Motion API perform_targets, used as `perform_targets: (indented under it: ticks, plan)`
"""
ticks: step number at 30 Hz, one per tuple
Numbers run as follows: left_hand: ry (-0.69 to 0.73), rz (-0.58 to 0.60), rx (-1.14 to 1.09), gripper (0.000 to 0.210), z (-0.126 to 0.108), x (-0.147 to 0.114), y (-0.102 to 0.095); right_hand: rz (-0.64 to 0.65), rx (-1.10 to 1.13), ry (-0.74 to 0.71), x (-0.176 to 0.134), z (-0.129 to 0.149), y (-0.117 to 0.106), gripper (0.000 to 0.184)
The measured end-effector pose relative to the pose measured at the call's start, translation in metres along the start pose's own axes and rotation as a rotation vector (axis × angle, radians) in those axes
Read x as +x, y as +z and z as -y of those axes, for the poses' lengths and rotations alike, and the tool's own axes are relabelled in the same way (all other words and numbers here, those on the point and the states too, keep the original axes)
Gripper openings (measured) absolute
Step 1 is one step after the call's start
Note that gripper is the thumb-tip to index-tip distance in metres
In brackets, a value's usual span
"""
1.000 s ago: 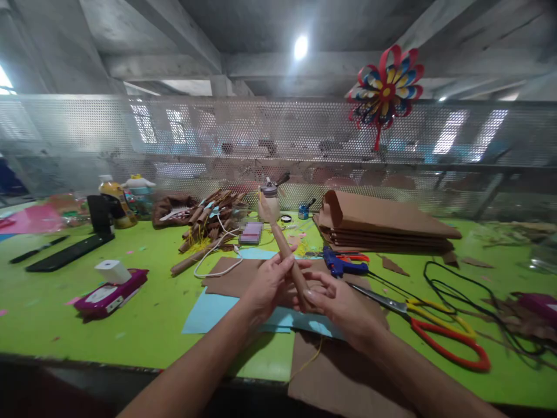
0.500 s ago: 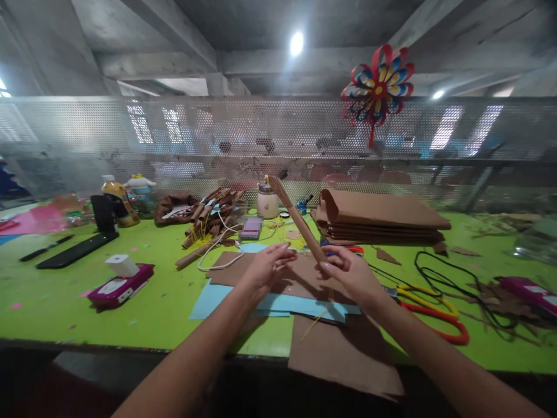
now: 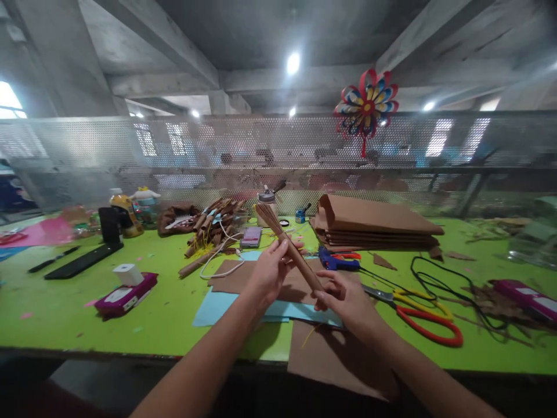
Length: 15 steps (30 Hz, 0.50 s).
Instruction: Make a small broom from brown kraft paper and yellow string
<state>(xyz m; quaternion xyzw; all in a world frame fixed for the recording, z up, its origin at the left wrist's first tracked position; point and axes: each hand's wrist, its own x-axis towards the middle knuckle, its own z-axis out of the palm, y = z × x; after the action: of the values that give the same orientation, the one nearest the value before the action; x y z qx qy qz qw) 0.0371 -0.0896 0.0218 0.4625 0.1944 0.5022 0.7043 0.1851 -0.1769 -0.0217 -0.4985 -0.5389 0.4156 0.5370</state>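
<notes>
A rolled brown paper tube [image 3: 303, 268] with a frayed, fringed upper end slants up and to the left between my hands. My left hand [image 3: 273, 268] is closed around it just below the fringe. Lower down, my right hand [image 3: 342, 295] pinches its bottom end. Beneath them lie a brown paper sheet [image 3: 230, 275] and light blue paper [image 3: 217, 305]. Another brown paper piece [image 3: 322, 363] hangs over the table's front edge, with a thin yellow strand on it.
Scissors with red and yellow handles [image 3: 429, 326] lie right of my right hand, near a blue glue gun [image 3: 337, 260] and black cord. Folded brown paper [image 3: 378, 223] is stacked behind. Similar rolls [image 3: 215, 223] lie back left. A purple power strip [image 3: 126, 296] sits at left.
My left hand has moved from beside the tube to gripping its upper part. The tube has come lower, and my right hand now holds its bottom end. The camera view has tilted up slightly.
</notes>
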Motion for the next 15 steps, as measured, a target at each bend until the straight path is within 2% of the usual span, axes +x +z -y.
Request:
perform_targets:
  ticks: [5,9,12,15]
  plan:
    - [0.028,-0.024,-0.135,0.021,-0.002,-0.007,0.004,0.073,0.088,0.089,-0.016,0.013,0.006,0.05]
    - [0.028,-0.037,-0.244,0.019,-0.012,-0.012,0.001,0.152,0.04,0.15,-0.036,0.019,0.011,0.047]
    - [0.032,-0.045,-0.3,0.018,-0.018,-0.012,-0.005,0.27,-0.123,0.153,-0.06,0.026,0.012,0.032]
    - [0.062,-0.088,-0.317,0.015,-0.022,-0.01,-0.01,0.391,-0.458,0.068,-0.086,0.041,0.006,0.018]
